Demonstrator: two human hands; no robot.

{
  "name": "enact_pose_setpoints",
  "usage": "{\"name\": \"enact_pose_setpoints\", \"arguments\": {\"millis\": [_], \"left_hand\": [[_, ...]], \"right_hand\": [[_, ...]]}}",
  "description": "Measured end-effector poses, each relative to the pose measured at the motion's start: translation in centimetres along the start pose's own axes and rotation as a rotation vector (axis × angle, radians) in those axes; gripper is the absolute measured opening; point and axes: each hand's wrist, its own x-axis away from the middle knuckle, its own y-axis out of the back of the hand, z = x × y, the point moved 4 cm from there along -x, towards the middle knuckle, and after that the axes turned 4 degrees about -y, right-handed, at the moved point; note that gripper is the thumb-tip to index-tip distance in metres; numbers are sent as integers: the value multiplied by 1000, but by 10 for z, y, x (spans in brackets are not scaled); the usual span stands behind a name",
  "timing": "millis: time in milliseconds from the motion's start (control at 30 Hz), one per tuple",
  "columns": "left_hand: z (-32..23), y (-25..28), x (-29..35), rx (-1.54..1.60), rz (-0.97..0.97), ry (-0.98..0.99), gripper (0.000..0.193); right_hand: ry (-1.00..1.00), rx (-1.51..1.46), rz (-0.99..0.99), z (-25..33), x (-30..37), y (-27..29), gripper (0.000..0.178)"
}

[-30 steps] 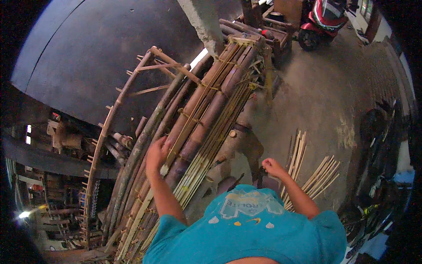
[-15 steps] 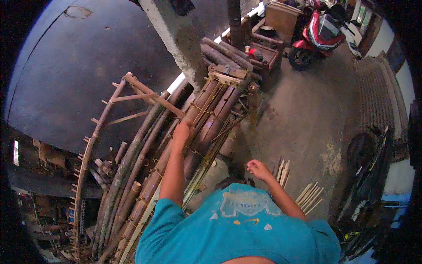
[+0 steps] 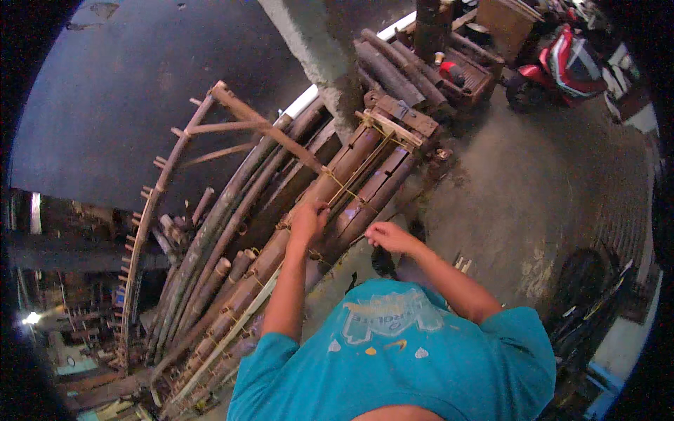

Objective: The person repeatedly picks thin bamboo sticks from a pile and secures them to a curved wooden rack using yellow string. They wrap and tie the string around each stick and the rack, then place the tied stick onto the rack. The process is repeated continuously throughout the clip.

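Two long brown bamboo poles run side by side in front of me, bound with yellow cord (image 3: 342, 188). My left hand (image 3: 307, 220) rests on the left bamboo pole (image 3: 342, 167), its fingers curled around something too small to make out. Near the outer side of the right bamboo pole (image 3: 372, 186) is my right hand (image 3: 390, 237), thumb and fingers pinched together. Whatever that pinch may hold cannot be made out. A wooden crosspiece (image 3: 394, 129) spans the far ends of the poles.
A curved bamboo frame with short pegs (image 3: 160, 184) leans at left, beside several more poles (image 3: 228, 200). A concrete post (image 3: 309, 42) rises beyond them. Stacked bamboo (image 3: 393, 74) and a red motorbike (image 3: 565, 67) stand at the far right, with coiled dark tubing (image 3: 583, 281) nearer.
My left hand has slid along the pole toward me. My right hand has come in from the right, closer to the poles. The view has shifted a little.
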Motion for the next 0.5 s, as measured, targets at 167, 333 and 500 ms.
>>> {"name": "enact_pose_setpoints", "arguments": {"millis": [167, 333, 500], "left_hand": [[-26, -21, -22, 178, -235, 11, 17], [28, -105, -23, 135, -262, 80, 19], [-19, -60, -27, -121, -411, -103, 19]], "right_hand": [[-96, -1294, -75, 30, -23, 13, 14], [609, -325, -364, 133, -51, -43, 28], [914, 1207, -455, 199, -139, -21, 49]]}}
